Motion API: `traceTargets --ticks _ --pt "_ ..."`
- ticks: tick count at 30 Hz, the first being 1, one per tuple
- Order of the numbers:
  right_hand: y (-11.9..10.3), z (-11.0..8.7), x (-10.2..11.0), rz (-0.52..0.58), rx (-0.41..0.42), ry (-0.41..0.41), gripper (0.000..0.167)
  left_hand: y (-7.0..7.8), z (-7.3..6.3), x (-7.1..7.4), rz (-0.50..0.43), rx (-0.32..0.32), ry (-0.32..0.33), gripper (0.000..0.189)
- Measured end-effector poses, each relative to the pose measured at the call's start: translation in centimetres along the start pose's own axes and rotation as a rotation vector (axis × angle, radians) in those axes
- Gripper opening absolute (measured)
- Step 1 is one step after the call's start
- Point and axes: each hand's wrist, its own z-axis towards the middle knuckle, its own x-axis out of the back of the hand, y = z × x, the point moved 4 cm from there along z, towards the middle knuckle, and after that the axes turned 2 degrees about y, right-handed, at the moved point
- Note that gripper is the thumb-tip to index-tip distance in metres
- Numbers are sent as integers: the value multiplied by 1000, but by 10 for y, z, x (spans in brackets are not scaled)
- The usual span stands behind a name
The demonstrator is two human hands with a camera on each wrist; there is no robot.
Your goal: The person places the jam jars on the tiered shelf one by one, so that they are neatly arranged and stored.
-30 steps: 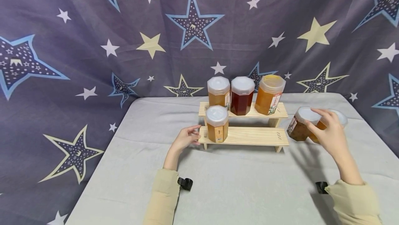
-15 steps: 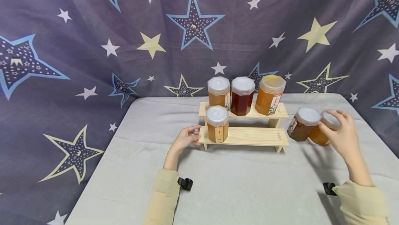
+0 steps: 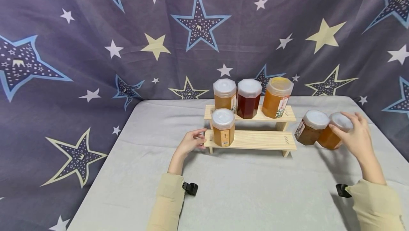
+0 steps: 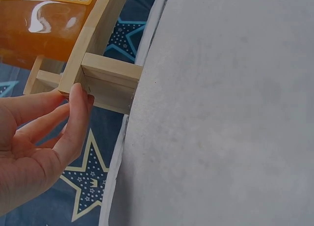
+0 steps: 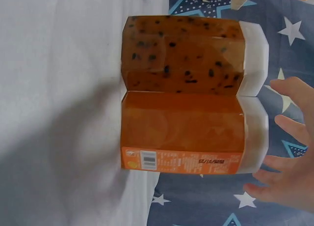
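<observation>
At the left end of the two-tier wooden stand, my left hand pinches the corner of the lower board; the left wrist view shows thumb and finger on that wooden corner. A honey jar with a white lid stands on this board near that hand. On the right, my right hand hovers with spread fingers around the lid of an orange honey jar. The right wrist view shows the fingers close to the white lid. Touching that jar is a brown jar with dark specks.
On the upper board are an amber jar, a dark red jar and a golden jar. A grey cloth covers the table. Behind hangs a star-patterned curtain.
My right hand has moved right, off the brown jar's lid to the orange jar's lid. The left hand keeps its place at the stand, and the jars have not visibly moved.
</observation>
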Motion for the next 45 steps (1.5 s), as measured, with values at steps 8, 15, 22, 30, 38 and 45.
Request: traceTargets --ticks 8,15,22,30,38,45 --pt "11 5 -3 6 -20 -32 58 -1 1 0 19 -12 15 47" --pt "15 8 -7 12 -62 -53 59 -1 1 0 13 -15 10 46" --pt "20 7 -11 3 -84 -33 56 -3 -1 0 -4 -5 10 46" --pt "25 6 -11 24 -122 121 50 -1 0 1 16 -2 -5 48" --pt "30 -5 -12 64 -229 264 47 14 -8 -2 -5 -3 -55 49" --pt "24 -11 -11 73 -234 313 47 24 -17 -3 10 -15 -43 48"
